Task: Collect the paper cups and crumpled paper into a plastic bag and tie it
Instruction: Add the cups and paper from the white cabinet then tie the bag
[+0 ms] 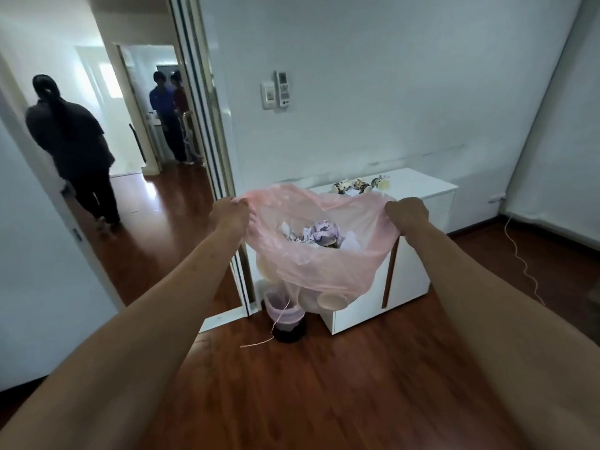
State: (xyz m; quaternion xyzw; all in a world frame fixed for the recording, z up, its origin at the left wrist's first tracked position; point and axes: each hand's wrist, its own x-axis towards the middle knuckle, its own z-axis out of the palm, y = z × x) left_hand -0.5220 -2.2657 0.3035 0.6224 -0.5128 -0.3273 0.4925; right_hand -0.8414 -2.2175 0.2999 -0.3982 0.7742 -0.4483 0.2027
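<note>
Hanging in the air between two outstretched arms, a translucent pink plastic bag (319, 254) is held open at its mouth, in front of a low white cabinet (422, 203). The left hand (229, 213) has its fingers clenched on a bunch of the rim at the bag's left side, and the right hand (407, 213) grips the rim at the right side in the same closed way, so the opening is stretched wide between them. Inside, crumpled paper (319, 235) in white and pale lilac lies heaped near the top, and through the thin plastic at the bottom the round shapes of paper cups (331, 301) show, lying on their sides. A thin pink drawstring (274, 329) trails down from the bag to the wooden floor (292, 401).

Directly below the bag, close against the cabinet's left front corner, stands a small dark bin (287, 321) lined with a pinkish bag of its own. On the cabinet top, behind the bag's far rim, sit several patterned objects (357, 185), probably more cups, though they are too small to tell for certain. A white cord (522, 264) snakes over the floor at the right.

To the left, past a sliding door frame (207, 125), a person in dark clothes (73, 147) stands in the corridor facing away, and two more people (172, 118) stand in a far doorway.
</note>
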